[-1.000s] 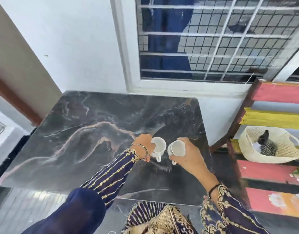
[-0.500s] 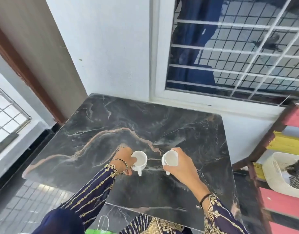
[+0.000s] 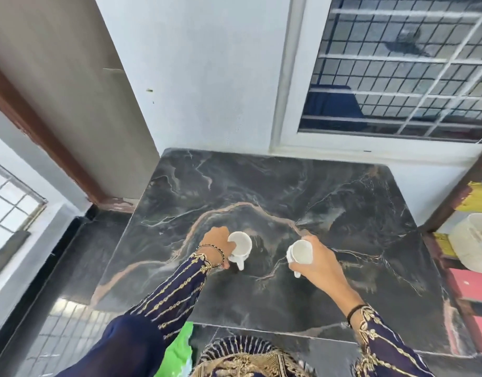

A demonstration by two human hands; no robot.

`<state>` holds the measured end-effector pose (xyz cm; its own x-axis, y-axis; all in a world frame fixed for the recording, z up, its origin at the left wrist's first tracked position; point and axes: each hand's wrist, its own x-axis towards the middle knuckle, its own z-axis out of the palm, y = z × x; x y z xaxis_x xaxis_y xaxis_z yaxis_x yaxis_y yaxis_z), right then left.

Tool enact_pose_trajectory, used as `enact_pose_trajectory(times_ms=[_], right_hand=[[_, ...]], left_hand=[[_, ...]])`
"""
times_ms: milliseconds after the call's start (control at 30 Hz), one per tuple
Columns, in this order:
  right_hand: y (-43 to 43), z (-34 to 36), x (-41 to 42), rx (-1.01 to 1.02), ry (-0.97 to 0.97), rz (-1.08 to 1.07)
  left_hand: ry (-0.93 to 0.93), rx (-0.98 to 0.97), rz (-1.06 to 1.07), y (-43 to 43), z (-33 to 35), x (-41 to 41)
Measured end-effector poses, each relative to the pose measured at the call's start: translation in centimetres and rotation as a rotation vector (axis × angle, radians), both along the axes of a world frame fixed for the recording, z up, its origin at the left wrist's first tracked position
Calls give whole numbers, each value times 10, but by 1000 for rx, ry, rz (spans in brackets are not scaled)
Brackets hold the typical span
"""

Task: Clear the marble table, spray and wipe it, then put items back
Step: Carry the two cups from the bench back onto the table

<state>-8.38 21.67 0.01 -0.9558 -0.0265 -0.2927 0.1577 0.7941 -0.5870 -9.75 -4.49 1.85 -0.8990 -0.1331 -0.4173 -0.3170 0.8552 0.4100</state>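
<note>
The dark marble table (image 3: 261, 191) with pale and rust veins stands against the white wall under a window. My left hand (image 3: 216, 244) grips a white cup (image 3: 241, 247) from its left side, its handle pointing toward me, low over the table's middle. My right hand (image 3: 317, 258) holds a second white cup (image 3: 301, 253) a little to the right, tilted so its empty inside shows. I cannot tell whether either cup touches the marble. The two cups are apart.
A barred window (image 3: 397, 66) sits behind the table. At the right, a wooden rack (image 3: 476, 284) with red and yellow slats carries a white basket (image 3: 471, 240). A green bag (image 3: 177, 349) shows by my body. A brown door frame (image 3: 44, 131) runs at the left.
My two hands have moved apart, so the cups are farther from each other. The view has shifted left and up, showing more wall and less of the rack.
</note>
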Motion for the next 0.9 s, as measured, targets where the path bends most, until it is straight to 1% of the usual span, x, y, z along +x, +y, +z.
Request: enact_pose_trajectory(times_ms=[100,233,400,567,733,900], right_hand=[[-10,-7,7,27,-24,-50],[-5,-11,17,50,-45,-76],[4,-15,29,95,-73,-51],[7,-19,33,90,-93,-31],[10,-22,31,81,-85,5],[15,-24,28,79,-87,58]], left_hand=[[-13,-26,-42,-25,-9,1],[-64,31,-87,-36,-20,10],[-90,114,-105,-30,-26,17],[-105,109,-148,-19,-25,18],[-142,172,-94,-7,-27,21],[-160,183,-34,2,-29,27]])
